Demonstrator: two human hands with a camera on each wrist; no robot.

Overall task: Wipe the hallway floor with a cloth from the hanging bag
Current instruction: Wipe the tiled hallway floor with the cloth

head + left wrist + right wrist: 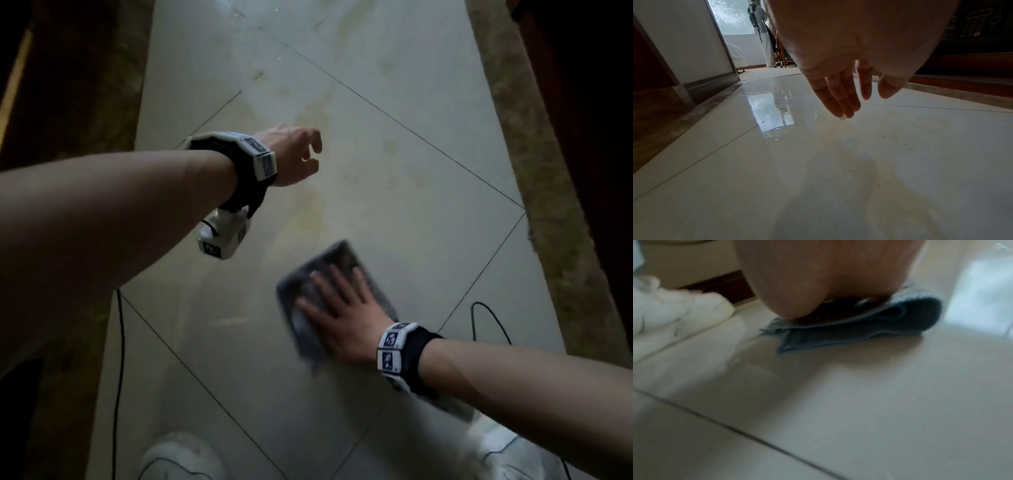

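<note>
My right hand (346,318) lies flat, fingers spread, pressing the folded grey cloth (329,270) onto the hallway floor (394,192). My left hand (296,156) hovers above the tiles, relaxed, holding nothing. Recommendation: keep palm pressure even and overlap passes toward the yellowish stains (315,205). No bag or other container is in view.

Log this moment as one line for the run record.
phase: wiping | right hand: flat, pressing folded blue-grey cloth onto pale tiled floor | left hand: empty, above floor | yellowish stains: ahead of cloth
</note>
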